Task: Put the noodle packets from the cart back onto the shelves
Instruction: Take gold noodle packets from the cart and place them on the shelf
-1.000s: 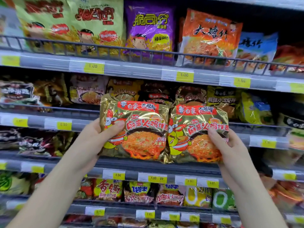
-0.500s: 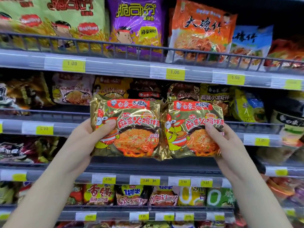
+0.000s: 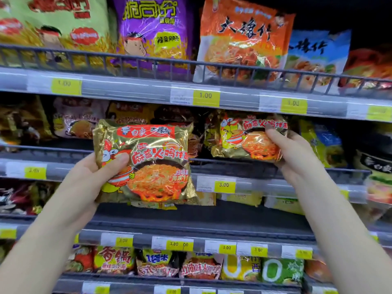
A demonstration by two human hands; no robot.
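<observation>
I hold two gold noodle packets with red labels and a cartoon chicken. My left hand (image 3: 93, 177) grips one gold packet (image 3: 152, 166) by its left edge, upright, in front of the shelves. My right hand (image 3: 292, 153) grips the second gold packet (image 3: 244, 139) by its right side. That packet is tilted back and reaches over the wire rail (image 3: 233, 164) of the second shelf, its top under the shelf above. Other packets stand dark behind it. The cart is out of view.
The top shelf (image 3: 131, 90) carries green, purple (image 3: 152, 32), orange (image 3: 244, 41) and blue packets behind a wire rail. Yellow price tags (image 3: 224, 185) line every shelf edge. The third shelf shows a dark gap in the middle, and lower shelves hold several small packets.
The two packets were side by side in front of the shelf. My right hand has since lifted its packet up and forward into the second shelf, while the left packet stayed out front.
</observation>
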